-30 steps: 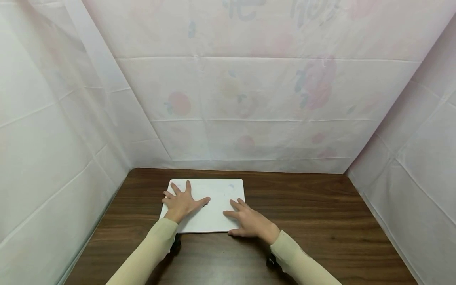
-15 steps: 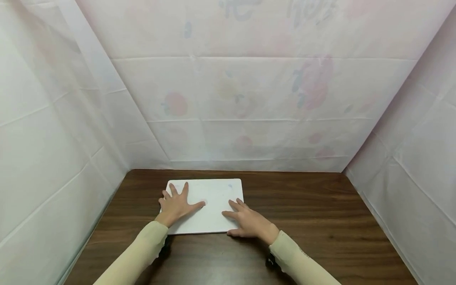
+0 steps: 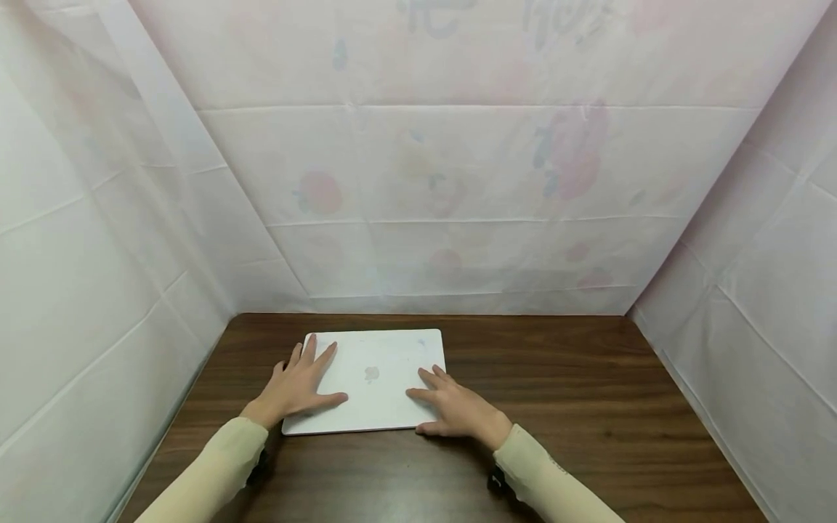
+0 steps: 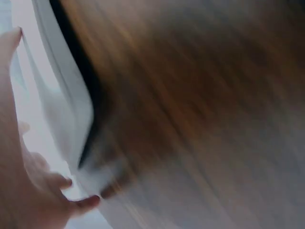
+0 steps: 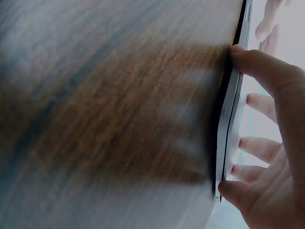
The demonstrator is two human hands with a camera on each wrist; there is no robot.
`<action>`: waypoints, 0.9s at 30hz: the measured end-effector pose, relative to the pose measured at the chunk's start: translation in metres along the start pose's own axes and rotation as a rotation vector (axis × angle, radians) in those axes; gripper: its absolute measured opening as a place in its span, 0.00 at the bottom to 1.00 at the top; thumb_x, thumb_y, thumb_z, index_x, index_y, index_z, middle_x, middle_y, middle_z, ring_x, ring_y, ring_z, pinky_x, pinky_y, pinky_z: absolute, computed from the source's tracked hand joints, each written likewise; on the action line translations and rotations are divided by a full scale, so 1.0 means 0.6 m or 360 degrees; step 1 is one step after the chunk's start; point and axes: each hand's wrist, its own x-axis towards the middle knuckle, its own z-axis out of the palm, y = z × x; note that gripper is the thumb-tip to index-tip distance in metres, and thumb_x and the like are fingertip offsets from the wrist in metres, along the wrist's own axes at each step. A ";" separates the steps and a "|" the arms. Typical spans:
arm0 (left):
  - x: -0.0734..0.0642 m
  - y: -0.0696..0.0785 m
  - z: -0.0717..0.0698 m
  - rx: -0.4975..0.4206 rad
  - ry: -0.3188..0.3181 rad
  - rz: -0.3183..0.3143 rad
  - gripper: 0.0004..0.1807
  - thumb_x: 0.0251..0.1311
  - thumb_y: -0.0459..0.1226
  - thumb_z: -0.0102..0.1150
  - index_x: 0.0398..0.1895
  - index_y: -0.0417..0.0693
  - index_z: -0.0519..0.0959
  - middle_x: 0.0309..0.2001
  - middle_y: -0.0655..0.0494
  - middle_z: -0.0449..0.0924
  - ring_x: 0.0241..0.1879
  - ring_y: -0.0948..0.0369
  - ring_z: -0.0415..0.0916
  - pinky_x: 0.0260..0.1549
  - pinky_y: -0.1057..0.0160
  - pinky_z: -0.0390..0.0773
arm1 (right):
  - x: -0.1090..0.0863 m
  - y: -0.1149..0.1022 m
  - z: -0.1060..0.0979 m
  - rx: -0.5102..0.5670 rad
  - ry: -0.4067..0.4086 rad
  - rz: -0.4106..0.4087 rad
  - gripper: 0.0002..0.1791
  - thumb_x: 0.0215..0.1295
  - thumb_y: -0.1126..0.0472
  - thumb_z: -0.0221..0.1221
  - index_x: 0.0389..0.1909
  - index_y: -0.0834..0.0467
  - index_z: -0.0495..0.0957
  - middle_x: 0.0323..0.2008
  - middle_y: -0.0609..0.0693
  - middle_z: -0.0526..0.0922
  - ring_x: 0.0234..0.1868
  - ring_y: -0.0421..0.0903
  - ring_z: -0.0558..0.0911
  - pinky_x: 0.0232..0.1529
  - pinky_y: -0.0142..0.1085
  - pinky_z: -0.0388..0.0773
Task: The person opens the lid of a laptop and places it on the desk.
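Observation:
A closed silver-white laptop [image 3: 386,403] with a pale apple logo on its lid lies flat on the table, left of the middle. Over its left part my left hand [image 3: 297,385] spreads its fingers, thumb stretched toward the logo. My right hand [image 3: 461,410] is at the right side, fingertips on the lid and thumb by the front right corner. The right wrist view shows the thumb against the laptop's thin edge [image 5: 228,114] and the little finger at a corner. In the left wrist view the left fingers reach around the rounded laptop corner [image 4: 81,114], blurred.
The dark wood-grain table [image 3: 536,378] extends to the right and in front of the laptop. White cloth [image 3: 471,181] with faded fruit prints hangs behind it, and plain cloth walls close off both sides. Each wrist carries a small black device [image 3: 498,478].
My left hand has slid left and toward me across the lid, uncovering the apple logo. The laptop's near left corner now shows. My right hand has stayed nearly in place.

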 end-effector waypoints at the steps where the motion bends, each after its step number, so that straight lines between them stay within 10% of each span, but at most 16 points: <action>1: -0.004 -0.003 0.000 -0.0010 0.0006 0.0032 0.62 0.52 0.78 0.55 0.84 0.56 0.54 0.82 0.32 0.40 0.77 0.28 0.47 0.58 0.17 0.59 | 0.001 0.001 0.000 -0.0004 0.0002 -0.0006 0.36 0.65 0.38 0.67 0.72 0.45 0.73 0.77 0.62 0.64 0.76 0.69 0.64 0.66 0.53 0.76; 11: -0.021 -0.015 0.025 -0.0165 0.0008 0.0187 0.56 0.56 0.72 0.60 0.83 0.60 0.55 0.83 0.34 0.39 0.80 0.30 0.33 0.65 0.17 0.40 | 0.001 0.003 0.001 0.0013 -0.0027 -0.0008 0.37 0.66 0.37 0.66 0.73 0.45 0.72 0.78 0.62 0.62 0.77 0.69 0.62 0.68 0.54 0.73; 27: -0.017 -0.009 0.025 -0.0248 -0.0067 0.0252 0.59 0.54 0.71 0.63 0.83 0.54 0.55 0.81 0.28 0.33 0.79 0.29 0.28 0.68 0.20 0.37 | 0.001 0.002 0.001 0.0023 -0.0015 -0.0014 0.36 0.66 0.38 0.66 0.72 0.46 0.73 0.77 0.64 0.62 0.76 0.70 0.62 0.68 0.54 0.74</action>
